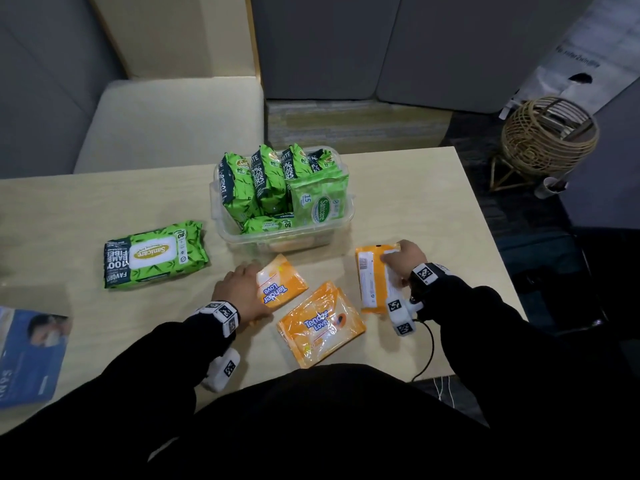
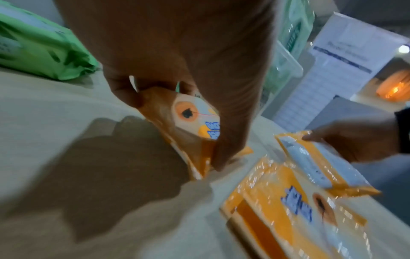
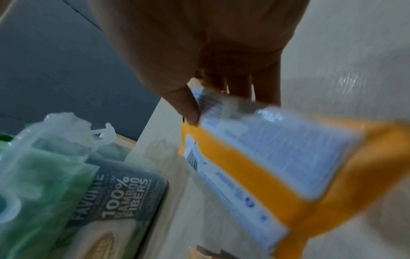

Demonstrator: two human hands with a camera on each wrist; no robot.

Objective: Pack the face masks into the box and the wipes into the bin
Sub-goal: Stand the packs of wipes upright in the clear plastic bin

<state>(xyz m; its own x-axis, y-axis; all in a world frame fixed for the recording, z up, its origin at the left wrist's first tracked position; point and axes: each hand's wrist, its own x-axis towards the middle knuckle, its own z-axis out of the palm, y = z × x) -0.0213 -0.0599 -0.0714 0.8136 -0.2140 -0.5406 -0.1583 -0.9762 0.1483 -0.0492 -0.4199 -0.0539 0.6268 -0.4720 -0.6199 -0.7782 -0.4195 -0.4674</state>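
A clear plastic bin (image 1: 221, 216) at the table's middle holds several green wipes packs. My left hand (image 1: 242, 292) grips a small orange Tender Love wipes pack (image 1: 282, 284) just in front of the bin; in the left wrist view that pack (image 2: 190, 119) is tilted up between thumb and fingers. My right hand (image 1: 403, 261) grips a second orange pack (image 1: 372, 278), back side up, to the right; the thumb (image 3: 188, 108) presses its label. A third orange pack (image 1: 320, 323) lies between the hands. A large green pack (image 1: 154, 252) lies left of the bin. The blue face mask box (image 1: 29, 355) sits at the left edge.
A cream seat (image 1: 166, 123) stands behind the table. On the floor to the right stands a wicker ball basket (image 1: 549, 133). The table's right edge (image 1: 485, 237) runs close to my right hand. A black cable (image 1: 427, 355) hangs from my right wrist.
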